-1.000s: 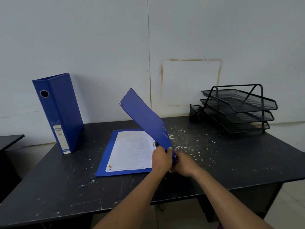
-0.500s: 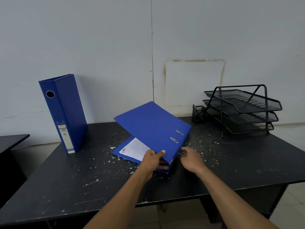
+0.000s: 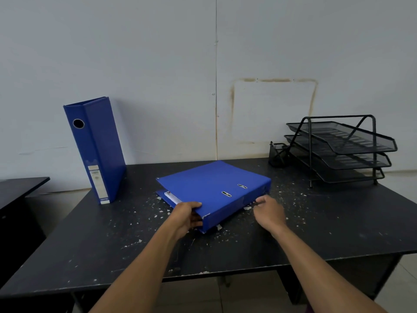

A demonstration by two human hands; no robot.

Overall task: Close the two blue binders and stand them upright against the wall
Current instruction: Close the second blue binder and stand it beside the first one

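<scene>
Item: flat binder [image 3: 209,186], blue, smooth board covers, rectangular. It lies closed on the desk [image 3: 338,222] near the middle, its cover sloping slightly, two small metal slots near the spine edge, white paper edges showing at its left open side. The near corner is scuffed white.

Item: upright binder [image 3: 99,147], blue, tall, rectangular. It stands on end at the far left of the desk, tilted back with its top against the wall [image 3: 158,64]; round finger hole high on the spine, pale label low on it.

Item: left hand [image 3: 186,216]. It grips the flat binder's near left corner, thumb on top of the cover, fingers curled under the edge.

Item: right hand [image 3: 269,212]. Fingers loosely bent and narrow, tips at the spine's right end; contact cannot be told.

Item: desk, black, matte, rectangular, flecked with white chips and scratches.

Item: tray rack [image 3: 340,145], black wire mesh, three stepped tiers, far right of the desk, well apart from both binders.

Item: wall, pale, smooth panels, with one vertical seam and a brownish rectangular stain outline.
</scene>
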